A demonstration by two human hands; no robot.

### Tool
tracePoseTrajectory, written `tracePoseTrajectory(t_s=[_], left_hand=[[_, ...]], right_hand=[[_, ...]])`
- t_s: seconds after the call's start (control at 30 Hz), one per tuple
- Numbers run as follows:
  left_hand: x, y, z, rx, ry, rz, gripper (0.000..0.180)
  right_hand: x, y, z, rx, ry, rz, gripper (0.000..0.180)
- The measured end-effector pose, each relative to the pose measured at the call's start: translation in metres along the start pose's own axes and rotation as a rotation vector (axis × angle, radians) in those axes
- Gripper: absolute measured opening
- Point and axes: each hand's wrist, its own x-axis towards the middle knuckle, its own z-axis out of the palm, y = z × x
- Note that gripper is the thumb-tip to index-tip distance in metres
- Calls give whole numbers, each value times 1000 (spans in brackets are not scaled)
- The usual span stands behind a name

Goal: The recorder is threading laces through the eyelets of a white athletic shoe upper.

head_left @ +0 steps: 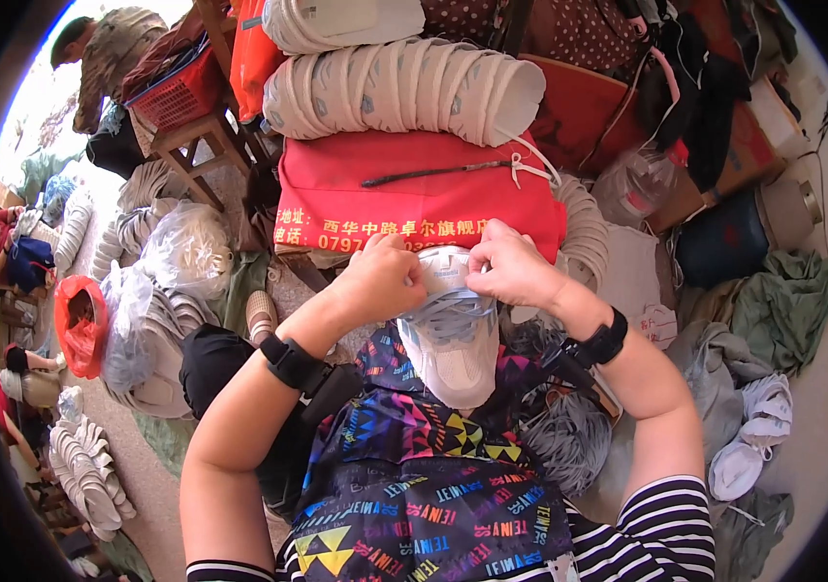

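Observation:
A whitish shoe upper (448, 364) with grey-blue laces (451, 315) across its middle lies over my lap, toe end toward me. At its far left edge my left hand (380, 274) is closed, fingers curled, gripping the upper. On the far right edge, the thumb and fingers of my right hand (518, 269) are pinched together on the same upper. Its far end rests against a red cloth (414, 199). A thin dark stick-like tool (438, 174), tied with white cord at its right end, lies on that cloth. The fingertips' exact hold is partly hidden.
Nested shoe uppers (404, 92) lie in a row behind the red cloth. A bundle of grey laces (569, 441) sits right of my lap. Bagged white laces (188, 250) and a red bag (81, 327) are left. Other people (109, 63) are at far left.

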Motion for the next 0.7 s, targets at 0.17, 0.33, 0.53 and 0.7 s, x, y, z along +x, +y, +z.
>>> tracePoseTrajectory(t_s=[0.17, 0.33, 0.53, 0.7], left_hand=[[10, 18, 4, -414, 62, -37, 14], [-9, 4, 8, -1130, 323, -295, 17], [-77, -101, 60, -799, 64, -794, 20], [-97, -160, 114, -391, -104, -825, 26]], right_hand=[[6, -16, 5, 545, 313, -20, 12], [3, -36, -6, 562, 478, -153, 7], [-16, 5, 18, 610, 316, 60, 17], [-22, 9, 39, 724, 202, 175, 26]])
